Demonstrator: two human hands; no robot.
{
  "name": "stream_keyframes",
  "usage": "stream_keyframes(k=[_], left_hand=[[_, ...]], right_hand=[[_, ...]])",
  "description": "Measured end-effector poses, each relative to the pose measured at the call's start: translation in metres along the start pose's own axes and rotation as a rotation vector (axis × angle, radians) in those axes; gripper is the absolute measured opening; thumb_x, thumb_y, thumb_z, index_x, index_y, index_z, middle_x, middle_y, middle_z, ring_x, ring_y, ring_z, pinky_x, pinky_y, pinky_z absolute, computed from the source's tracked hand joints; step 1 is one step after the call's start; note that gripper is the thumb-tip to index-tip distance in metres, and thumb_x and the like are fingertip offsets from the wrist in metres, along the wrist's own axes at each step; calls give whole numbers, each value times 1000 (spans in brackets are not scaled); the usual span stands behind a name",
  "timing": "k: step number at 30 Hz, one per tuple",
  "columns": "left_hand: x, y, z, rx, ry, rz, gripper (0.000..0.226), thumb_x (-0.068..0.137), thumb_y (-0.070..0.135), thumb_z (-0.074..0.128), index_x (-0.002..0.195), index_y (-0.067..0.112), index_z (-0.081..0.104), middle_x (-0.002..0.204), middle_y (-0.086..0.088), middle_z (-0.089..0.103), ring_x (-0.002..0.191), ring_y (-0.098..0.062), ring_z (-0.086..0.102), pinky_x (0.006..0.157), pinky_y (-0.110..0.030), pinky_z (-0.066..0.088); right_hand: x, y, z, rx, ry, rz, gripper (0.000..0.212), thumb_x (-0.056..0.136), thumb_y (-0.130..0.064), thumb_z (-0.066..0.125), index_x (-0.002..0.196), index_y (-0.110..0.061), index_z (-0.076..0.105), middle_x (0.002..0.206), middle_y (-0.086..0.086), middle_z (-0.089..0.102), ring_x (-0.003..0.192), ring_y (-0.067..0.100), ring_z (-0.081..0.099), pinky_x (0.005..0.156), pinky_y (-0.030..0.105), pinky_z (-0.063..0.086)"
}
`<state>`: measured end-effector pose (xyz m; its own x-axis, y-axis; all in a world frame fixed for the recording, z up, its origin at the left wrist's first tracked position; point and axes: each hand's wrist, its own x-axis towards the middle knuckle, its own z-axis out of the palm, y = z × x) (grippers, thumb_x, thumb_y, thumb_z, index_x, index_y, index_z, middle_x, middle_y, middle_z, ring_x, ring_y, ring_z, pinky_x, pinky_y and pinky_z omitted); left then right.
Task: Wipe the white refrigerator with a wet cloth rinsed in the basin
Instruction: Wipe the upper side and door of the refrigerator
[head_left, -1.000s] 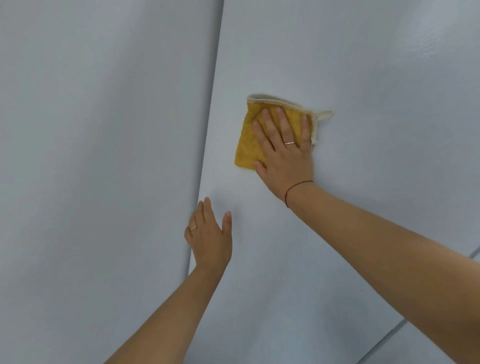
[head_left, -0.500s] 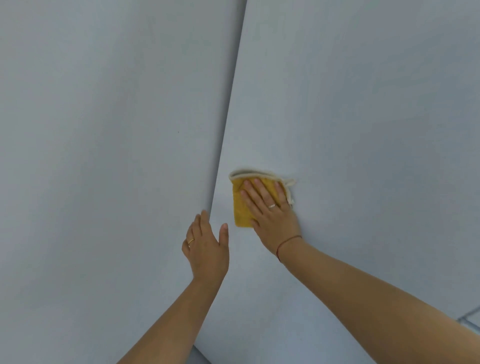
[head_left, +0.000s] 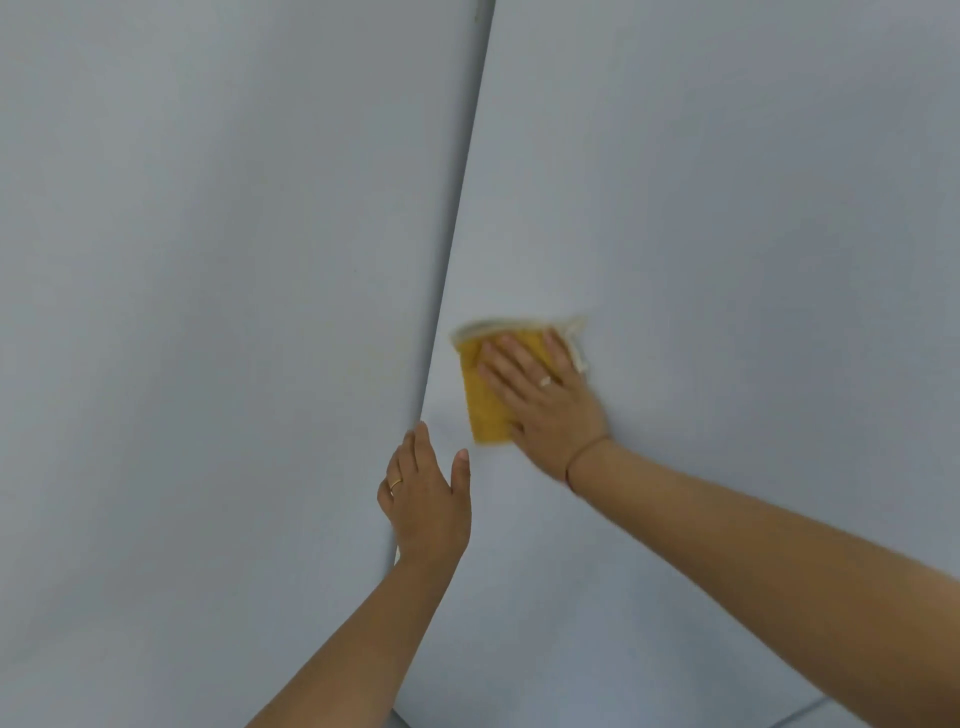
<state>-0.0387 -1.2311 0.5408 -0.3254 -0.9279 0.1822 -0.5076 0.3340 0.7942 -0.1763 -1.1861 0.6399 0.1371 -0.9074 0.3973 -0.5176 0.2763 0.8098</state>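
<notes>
White refrigerator, one cloth under right hand, left hand flat

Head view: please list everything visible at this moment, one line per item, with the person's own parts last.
refrigerator panel: one, white, fills the right side
second panel: one, white, left side; wall or door, cannot tell
seam: one, dark, runs between the two panels
cloth: one, yellow with cream trim, flat on the refrigerator panel near the seam
gold ring: one, gold, on a left-hand finger
pale ring: one, silvery, on a right-hand finger
bracelet: one, thin reddish, on the right wrist
left hand: one, fingers straight, at the seam below the cloth
right hand: one, flat, pressing the cloth
</notes>
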Motion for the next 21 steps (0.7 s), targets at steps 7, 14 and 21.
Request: stream_keyframes(k=[7, 14, 21], left_hand=[[8, -17, -7, 19, 26, -25, 62, 99, 47, 31, 153, 20, 15, 158, -2, 22, 145, -20, 18, 116, -41, 13], [15, -35, 2, 23, 42, -59, 62, 99, 47, 33, 153, 20, 16, 158, -2, 23, 145, -19, 19, 115, -40, 13], [3, -61, 19, 15, 25, -94, 65, 98, 48, 34, 153, 21, 13, 159, -2, 20, 145, -20, 19, 115, -42, 14]], right_hand=[[112, 54, -39, 30, 71, 277, 78, 88, -46, 49, 152, -13, 18, 160, 8, 10, 148, 29, 8, 112, 58, -12], [87, -6, -6, 26, 78, 219, 74, 89, -41, 45, 152, -11, 18, 160, 9, 13, 147, 29, 12, 112, 57, -13], [48, -60, 21, 12, 16, 150, 69, 91, -35, 38, 152, -11, 17, 160, 7, 12, 147, 27, 13, 114, 56, -12]])
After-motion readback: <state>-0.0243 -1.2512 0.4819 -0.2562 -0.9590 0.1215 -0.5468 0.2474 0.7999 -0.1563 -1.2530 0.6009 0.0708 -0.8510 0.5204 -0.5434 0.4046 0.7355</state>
